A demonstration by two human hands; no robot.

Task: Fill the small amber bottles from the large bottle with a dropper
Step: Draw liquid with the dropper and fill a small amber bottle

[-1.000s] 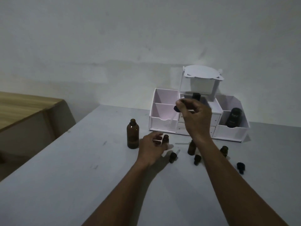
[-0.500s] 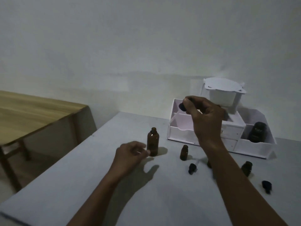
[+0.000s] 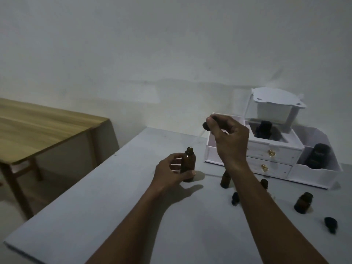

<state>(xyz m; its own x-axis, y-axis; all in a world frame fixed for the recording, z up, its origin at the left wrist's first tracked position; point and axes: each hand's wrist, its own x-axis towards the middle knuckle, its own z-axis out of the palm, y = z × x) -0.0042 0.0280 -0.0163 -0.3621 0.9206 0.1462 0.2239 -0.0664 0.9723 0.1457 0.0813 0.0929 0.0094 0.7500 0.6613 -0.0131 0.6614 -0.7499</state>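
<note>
The large amber bottle (image 3: pixel 188 163) stands uncapped on the grey table (image 3: pixel 106 202). My left hand (image 3: pixel 171 171) grips its lower body. Above and to its right, my right hand (image 3: pixel 227 137) pinches the black bulb of a dropper (image 3: pixel 206 126); its thin glass tube slants down-left toward the large bottle's mouth. Small amber bottles stand behind my right forearm (image 3: pixel 225 179), right of it (image 3: pixel 264 183) and further right (image 3: pixel 303 202). Two black dropper caps lie loose on the table, one near my forearm (image 3: pixel 235 198) and one at the right (image 3: pixel 331 224).
A white desk organiser (image 3: pixel 274 155) with two drawers and open compartments stands at the back right, holding dark bottles (image 3: pixel 317 156). A wooden table (image 3: pixel 38 130) stands to the left across a gap. The wall is close behind.
My left hand moved from the small bottles to the large bottle and took hold of it. My right hand carried the dropper left, over toward the large bottle. The view panned left.
</note>
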